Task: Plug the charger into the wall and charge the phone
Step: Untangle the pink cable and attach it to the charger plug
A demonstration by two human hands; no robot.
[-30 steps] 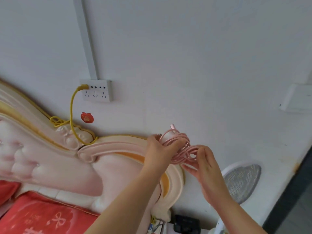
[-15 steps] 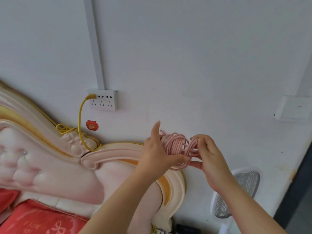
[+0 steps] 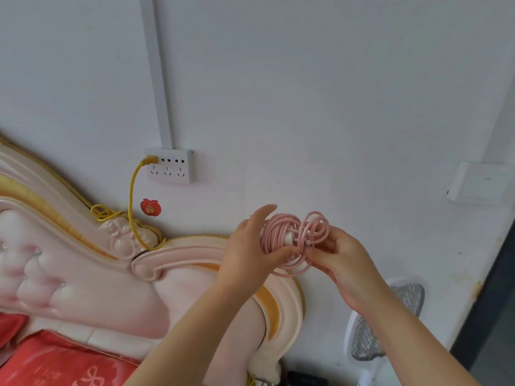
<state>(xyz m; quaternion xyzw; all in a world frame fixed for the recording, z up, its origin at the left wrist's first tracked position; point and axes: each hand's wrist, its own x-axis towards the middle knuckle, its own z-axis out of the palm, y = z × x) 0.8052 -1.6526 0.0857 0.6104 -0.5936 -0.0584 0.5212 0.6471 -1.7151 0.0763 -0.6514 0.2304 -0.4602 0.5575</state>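
Observation:
A coiled pink charger cable (image 3: 278,232) with a white plug body (image 3: 288,238) in its middle is held up in front of the white wall. My left hand (image 3: 248,254) grips the left side of the coil, thumb across the loops. My right hand (image 3: 342,257) pinches the loops on the right side. A white multi-socket wall outlet (image 3: 178,168) sits up and to the left, with a yellow plug and cable (image 3: 131,201) in its leftmost socket. No phone is in view.
A pink and gold padded headboard (image 3: 83,263) fills the lower left, with red pillows (image 3: 55,363) below it. A red apple sticker (image 3: 150,208) is under the outlet. A white mesh racket (image 3: 384,324) leans on the wall at lower right. A wall switch (image 3: 479,185) is at right.
The view has tilted upward, so the outlet and hands sit lower in frame. My hands have turned the pink coil and spread its loops, and the white plug body now shows.

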